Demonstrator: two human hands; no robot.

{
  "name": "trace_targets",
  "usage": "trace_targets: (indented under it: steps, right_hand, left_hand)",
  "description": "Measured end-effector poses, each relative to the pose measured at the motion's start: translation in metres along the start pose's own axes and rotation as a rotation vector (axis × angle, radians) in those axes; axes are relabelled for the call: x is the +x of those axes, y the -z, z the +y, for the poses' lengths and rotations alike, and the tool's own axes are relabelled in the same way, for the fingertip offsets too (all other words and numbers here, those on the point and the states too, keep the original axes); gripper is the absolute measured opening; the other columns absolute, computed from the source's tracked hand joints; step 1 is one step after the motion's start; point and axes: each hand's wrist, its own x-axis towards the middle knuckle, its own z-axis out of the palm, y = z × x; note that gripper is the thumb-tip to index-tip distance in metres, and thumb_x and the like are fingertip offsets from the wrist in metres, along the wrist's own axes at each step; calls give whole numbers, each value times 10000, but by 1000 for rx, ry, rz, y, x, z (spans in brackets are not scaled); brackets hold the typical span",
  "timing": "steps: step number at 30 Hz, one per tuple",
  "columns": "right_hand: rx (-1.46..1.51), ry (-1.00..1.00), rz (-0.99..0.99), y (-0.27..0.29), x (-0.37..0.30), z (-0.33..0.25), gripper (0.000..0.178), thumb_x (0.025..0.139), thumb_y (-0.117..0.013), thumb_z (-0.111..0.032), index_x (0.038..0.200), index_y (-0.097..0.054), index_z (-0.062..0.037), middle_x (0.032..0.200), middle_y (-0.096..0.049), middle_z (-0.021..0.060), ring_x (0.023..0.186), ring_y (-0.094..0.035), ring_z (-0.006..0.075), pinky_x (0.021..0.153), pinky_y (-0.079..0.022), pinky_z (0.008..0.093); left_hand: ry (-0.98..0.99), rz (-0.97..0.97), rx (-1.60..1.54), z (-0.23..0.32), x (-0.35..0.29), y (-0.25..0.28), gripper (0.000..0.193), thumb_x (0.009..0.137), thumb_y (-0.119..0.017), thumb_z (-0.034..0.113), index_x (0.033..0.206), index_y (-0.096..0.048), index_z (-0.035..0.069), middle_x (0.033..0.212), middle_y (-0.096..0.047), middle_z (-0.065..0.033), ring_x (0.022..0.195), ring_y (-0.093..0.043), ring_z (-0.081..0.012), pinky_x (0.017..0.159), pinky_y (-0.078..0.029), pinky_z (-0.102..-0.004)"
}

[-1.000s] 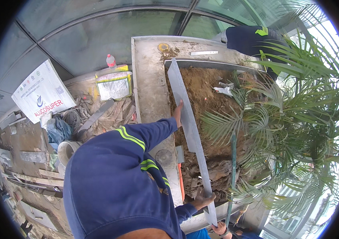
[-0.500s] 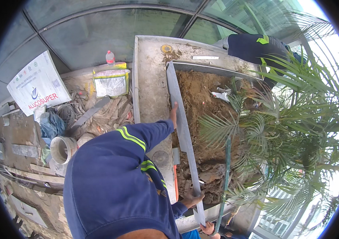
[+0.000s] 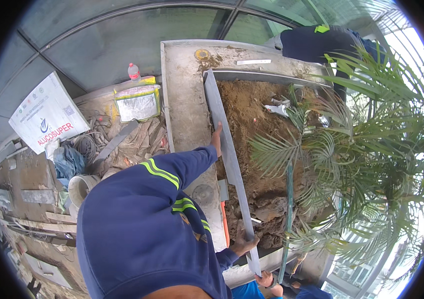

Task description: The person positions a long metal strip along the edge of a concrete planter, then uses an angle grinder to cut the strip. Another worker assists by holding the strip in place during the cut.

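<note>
A long, narrow grey slab (image 3: 231,157) stands on edge along the near side of a soil-filled planter (image 3: 176,94). My left hand (image 3: 216,139) grips its upper half from the side, and part of the fingers is hidden behind the edge. Toward the lower end, my right hand (image 3: 244,243) is closed around the slab. Just beyond it, a co-worker's hand (image 3: 268,280), with a watch and a blue sleeve, is at the slab's bottom tip. Brown soil (image 3: 252,112) lies on the slab's far side.
Palm fronds (image 3: 366,144) spread over the planter's right side, near a green upright bar (image 3: 287,214). Another person (image 3: 316,45) bends at the far end. To the left are a white bucket (image 3: 80,189), a printed white panel (image 3: 47,112), a yellow-edged bag (image 3: 137,103) and a bottle (image 3: 134,72).
The view has shifted slightly. Both my hands keep their hold on the slab. The co-worker's hand at its lower end shows more, with the watch now visible.
</note>
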Motion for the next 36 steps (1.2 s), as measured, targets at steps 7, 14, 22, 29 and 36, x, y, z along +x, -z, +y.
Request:
trace_targets:
  steps: [7, 14, 22, 29, 36]
  right_hand:
    - [174, -132, -32, -51, -30, 31, 323, 767, -738, -274, 941, -572, -57, 959, -625, 121, 906, -629, 352, 935, -472, 730]
    - [109, -39, 102, -59, 9, -6, 466, 801, -703, -301, 1165, -532, -66, 1216, -550, 187, 1148, -572, 445, 987, -403, 799]
    - [83, -62, 333, -27, 45, -24, 411, 954, -641, -402, 1248, -543, -132, 1338, -504, 196, 1182, -570, 476, 928, -449, 826]
    - [27, -36, 337, -55, 53, -15, 488, 898, -702, -435, 1210, -587, -78, 1249, -527, 209, 1024, -584, 441, 824, -516, 775]
    - [188, 232, 543, -58, 112, 10, 619, 778, -815, -232, 1150, -504, 152, 1072, -641, 190, 885, -654, 270, 799, -551, 431]
  left_hand:
    - [-28, -18, 142, 17, -29, -37, 1077, 852, -607, 814, 1632, -290, 143, 1614, -386, -100, 1439, -378, -331, 1186, -263, -534]
    - [67, -161, 204, -44, 12, -98, 938, 856, -650, 767, 1550, -408, 186, 1552, -448, -95, 1406, -416, -355, 1142, -250, -677]
    - [239, -4, 355, -102, 12, -82, 1081, 755, -739, 774, 1598, -321, 242, 1630, -318, -114, 1467, -312, -398, 1170, -141, -704]
    - [189, -102, 496, -93, 36, -87, 1031, 765, -734, 755, 1594, -349, 278, 1652, -290, -74, 1506, -264, -387, 1144, -121, -754]
    - [252, -126, 658, -97, 36, -99, 917, 779, -722, 710, 1557, -403, 346, 1641, -320, -31, 1498, -278, -364, 1119, -113, -778]
